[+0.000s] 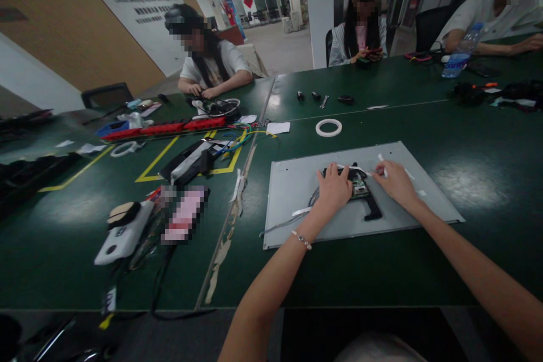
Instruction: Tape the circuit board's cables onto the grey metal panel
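Observation:
A black device with an exposed circuit board (360, 186) lies on a light grey panel (407, 215). My left hand (335, 188) rests on the device's left part, its fingers spread and pressing down, hiding what is beneath. A black arm-like piece (373, 208) sticks out from the device towards me. At the device's right edge my right hand (395, 182) is closed in a pinch on a white strip (360, 169), which runs across the device's far edge; a white end also pokes up above the fingers. Grey cables (280, 225) trail off the device to the left.
Beyond the panel lies a roll of white tape (328, 128), with a small wrench (324, 102) farther back. To the left are a phone (185, 216), a white device (124, 235) and a black case (190, 159). Several people sit around the green table (339, 277); a bottle (462, 52) stands far right.

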Motion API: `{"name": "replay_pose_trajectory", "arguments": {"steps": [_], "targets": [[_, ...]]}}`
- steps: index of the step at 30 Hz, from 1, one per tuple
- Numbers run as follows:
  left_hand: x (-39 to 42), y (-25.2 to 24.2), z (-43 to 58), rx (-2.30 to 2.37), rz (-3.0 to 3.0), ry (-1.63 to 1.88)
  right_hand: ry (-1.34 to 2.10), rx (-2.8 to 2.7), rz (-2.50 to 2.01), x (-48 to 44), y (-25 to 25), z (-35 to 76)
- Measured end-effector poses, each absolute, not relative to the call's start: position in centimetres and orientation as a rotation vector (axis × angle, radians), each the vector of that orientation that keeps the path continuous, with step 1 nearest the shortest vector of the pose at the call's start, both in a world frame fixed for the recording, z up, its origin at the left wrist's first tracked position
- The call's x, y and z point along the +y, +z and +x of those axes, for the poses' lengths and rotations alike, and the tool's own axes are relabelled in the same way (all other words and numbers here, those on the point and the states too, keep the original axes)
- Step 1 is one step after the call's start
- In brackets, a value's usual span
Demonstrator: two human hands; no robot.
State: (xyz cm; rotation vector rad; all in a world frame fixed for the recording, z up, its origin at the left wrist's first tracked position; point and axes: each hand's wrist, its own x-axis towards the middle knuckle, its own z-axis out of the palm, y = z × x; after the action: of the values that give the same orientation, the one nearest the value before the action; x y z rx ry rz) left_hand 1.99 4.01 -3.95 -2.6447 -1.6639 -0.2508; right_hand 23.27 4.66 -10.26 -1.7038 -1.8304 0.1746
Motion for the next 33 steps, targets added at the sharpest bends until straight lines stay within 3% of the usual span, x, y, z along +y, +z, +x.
{"name": "replay_pose_trajectory", "arguments": {"steps": [33], "targets": [[4.13,-4.17,2.26,-1.702,-2.63,-0.23,0.23,-1.751,-1.639,4.3,-9.4,22.99]]}}
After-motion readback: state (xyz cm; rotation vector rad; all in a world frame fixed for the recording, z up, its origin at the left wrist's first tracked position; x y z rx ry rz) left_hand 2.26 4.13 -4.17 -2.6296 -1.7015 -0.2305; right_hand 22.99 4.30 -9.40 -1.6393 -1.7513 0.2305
